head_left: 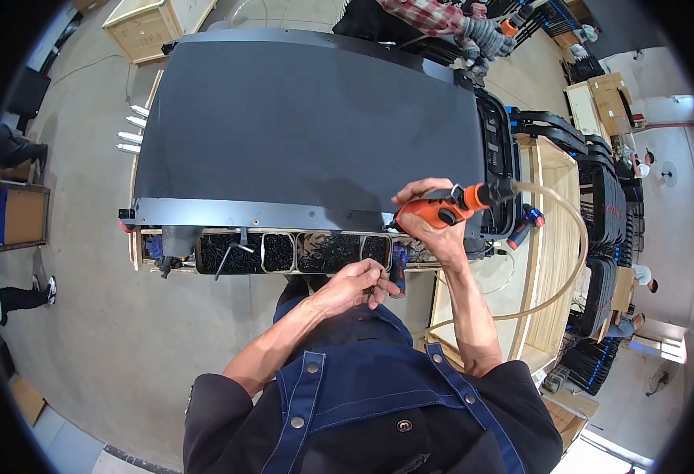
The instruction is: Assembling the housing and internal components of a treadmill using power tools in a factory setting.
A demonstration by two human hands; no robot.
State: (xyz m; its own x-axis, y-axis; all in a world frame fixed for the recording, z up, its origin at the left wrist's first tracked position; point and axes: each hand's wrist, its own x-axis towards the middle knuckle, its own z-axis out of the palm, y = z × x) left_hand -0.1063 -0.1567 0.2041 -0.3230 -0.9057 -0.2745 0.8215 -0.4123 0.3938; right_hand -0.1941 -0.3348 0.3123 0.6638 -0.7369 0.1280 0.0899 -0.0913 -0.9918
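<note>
My right hand (pixel 439 239) is wrapped round an orange air screwdriver (pixel 430 210), with a hose (pixel 578 237) running from its back end. The tool's tip is at the near metal rail (pixel 276 214) of a large dark grey panel (pixel 307 126). In front of the rail, my left hand (pixel 351 286) is held with fingers curled and pinched together. Whatever it may hold is too small to name. Close beyond it lie parts trays (pixel 293 253) filled with small black screws (pixel 327 251). A blue-and-red cordless driver (pixel 398 270) hangs or stands beside my left fingers.
A T-handled wrench (pixel 232 249) lies over the left tray. Another cordless driver (pixel 526 227) is right of the panel, by a wooden crate (pixel 548 261). Across the panel, a co-worker's gloved hands (pixel 485 43) hold an orange tool. Black frames (pixel 600 197) are stacked at the right.
</note>
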